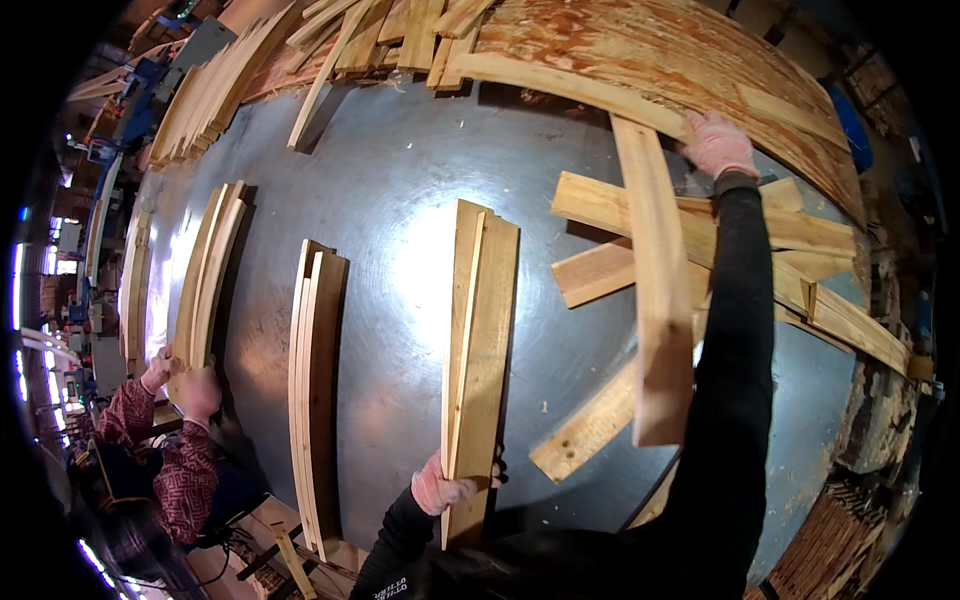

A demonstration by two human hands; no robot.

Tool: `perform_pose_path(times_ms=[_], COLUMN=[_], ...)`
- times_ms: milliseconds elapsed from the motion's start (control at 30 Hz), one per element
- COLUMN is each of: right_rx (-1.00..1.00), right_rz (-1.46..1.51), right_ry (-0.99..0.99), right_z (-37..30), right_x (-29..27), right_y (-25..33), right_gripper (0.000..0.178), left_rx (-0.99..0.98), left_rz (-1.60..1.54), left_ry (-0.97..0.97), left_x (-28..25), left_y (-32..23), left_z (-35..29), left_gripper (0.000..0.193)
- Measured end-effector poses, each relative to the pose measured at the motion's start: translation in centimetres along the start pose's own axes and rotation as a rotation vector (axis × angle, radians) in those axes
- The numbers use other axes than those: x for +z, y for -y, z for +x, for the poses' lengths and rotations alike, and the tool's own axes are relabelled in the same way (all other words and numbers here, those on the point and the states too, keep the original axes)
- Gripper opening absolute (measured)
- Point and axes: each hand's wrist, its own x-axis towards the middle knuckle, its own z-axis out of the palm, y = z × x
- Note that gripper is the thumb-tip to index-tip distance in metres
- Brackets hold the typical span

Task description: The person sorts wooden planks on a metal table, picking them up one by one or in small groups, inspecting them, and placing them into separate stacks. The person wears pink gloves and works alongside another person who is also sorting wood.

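Note:
My left hand [445,487], in a pink work glove, is closed around the near end of a small stack of wooden boards [490,330]. One narrow board in the stack stands on edge beside a flatter, wider one. My right arm reaches far out over the metal table [390,400]. At its end my gloved right hand [718,147] grips the right end of a long board [570,90] near the plywood edge. Below that hand, a wide board [655,280] lies lengthwise over several crossed boards [600,275].
To the left, a co-worker's gloved hands [185,390] hold another bundle of boards [207,270]. Between us lies a further stack [318,390]. A plywood sheet [640,50] covers the far side, with loose boards [400,35] on it and a row of boards [225,85] at far left.

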Motion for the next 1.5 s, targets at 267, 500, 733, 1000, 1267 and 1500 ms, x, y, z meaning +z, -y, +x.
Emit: perform_pose_path(times_ms=[267, 500, 733, 1000, 1267, 1500], right_rx=[-0.326, -0.386, -0.126, -0.159, -0.298, -0.189], right_rz=[0.460, 0.726, 1.217, 0.554, 0.725, 0.247], right_ry=[0.203, 0.691, 0.972, 0.520, 0.328, 0.264], right_z=[-5.5, -19.5, -34.2, -45.4, -53.0, -57.2], right_x=[-1.5, -3.0, -5.6, -13.4, -10.4, -8.5], right_y=[4.4, 9.5, 11.5, 23.1, 29.7, 19.0], right_gripper=[0.038, 0.047, 0.046, 0.096, 0.090, 0.097], left_rx=[0.088, 0.174, 0.281, 0.372, 0.291, 0.516], left_rz=[-0.078, 0.096, 0.197, 0.405, 0.275, 0.906], left_ry=[0.072, -0.094, -0.281, -0.386, -0.377, -0.573], left_x=[1.3, 1.7, -0.2, -3.5, -4.6, -12.3], left_y=[1.1, 1.4, 1.2, 1.1, 2.9, -2.7], left_z=[2.7, 1.4, -3.1, -5.7, -5.6, -10.0], left_gripper=[0.067, 0.050, 0.059, 0.044, 0.033, 0.028])
